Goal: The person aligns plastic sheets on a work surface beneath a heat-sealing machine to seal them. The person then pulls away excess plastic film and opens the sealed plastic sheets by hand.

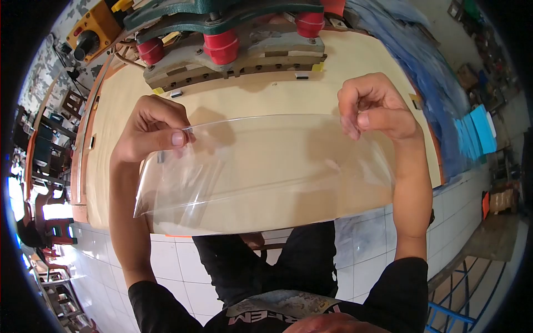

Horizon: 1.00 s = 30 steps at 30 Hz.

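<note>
A clear plastic sheet (pixel 261 166) is stretched between my two hands above the table, its top edge nearly level and its lower part hanging toward me. My left hand (pixel 152 129) pinches the sheet's upper left corner between thumb and fingers. At the upper right, my right hand (pixel 377 106) grips the same edge with thumb against fingertips. Light glints off folds on the sheet's left side. Through it the tan tabletop shows.
A heavy press with a dark green frame (pixel 222 26), red mounts (pixel 221 47) and a grey lower block (pixel 261 51) stands at the table's (pixel 127 94) far side. A yellow control box (pixel 93 30) is at upper left. Blue plastic sheeting (pixel 413 72) lies along the right.
</note>
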Each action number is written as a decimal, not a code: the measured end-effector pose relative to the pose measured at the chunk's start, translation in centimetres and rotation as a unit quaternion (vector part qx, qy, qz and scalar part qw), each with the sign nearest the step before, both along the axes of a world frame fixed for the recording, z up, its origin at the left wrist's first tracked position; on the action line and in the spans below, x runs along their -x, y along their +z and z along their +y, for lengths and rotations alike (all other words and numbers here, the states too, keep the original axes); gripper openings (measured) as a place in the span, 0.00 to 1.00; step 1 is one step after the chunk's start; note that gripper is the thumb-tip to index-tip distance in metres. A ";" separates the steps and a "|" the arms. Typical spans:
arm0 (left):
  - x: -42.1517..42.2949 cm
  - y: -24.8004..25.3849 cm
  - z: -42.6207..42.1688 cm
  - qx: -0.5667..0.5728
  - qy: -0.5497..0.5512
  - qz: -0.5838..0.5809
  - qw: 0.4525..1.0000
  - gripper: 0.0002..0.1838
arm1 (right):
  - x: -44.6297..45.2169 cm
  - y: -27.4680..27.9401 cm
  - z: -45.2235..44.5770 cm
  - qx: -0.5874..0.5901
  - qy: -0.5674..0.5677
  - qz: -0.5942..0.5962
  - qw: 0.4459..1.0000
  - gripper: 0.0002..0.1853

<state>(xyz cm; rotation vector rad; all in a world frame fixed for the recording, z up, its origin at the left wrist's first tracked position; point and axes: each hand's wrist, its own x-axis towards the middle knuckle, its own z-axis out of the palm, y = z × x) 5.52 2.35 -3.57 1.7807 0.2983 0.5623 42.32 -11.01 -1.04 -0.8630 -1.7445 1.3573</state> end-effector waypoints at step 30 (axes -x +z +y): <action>-0.4 0.8 -1.4 0.032 -0.038 0.008 0.999 0.06 | 14.8 7.2 -11.6 -0.362 0.302 0.202 0.858 0.25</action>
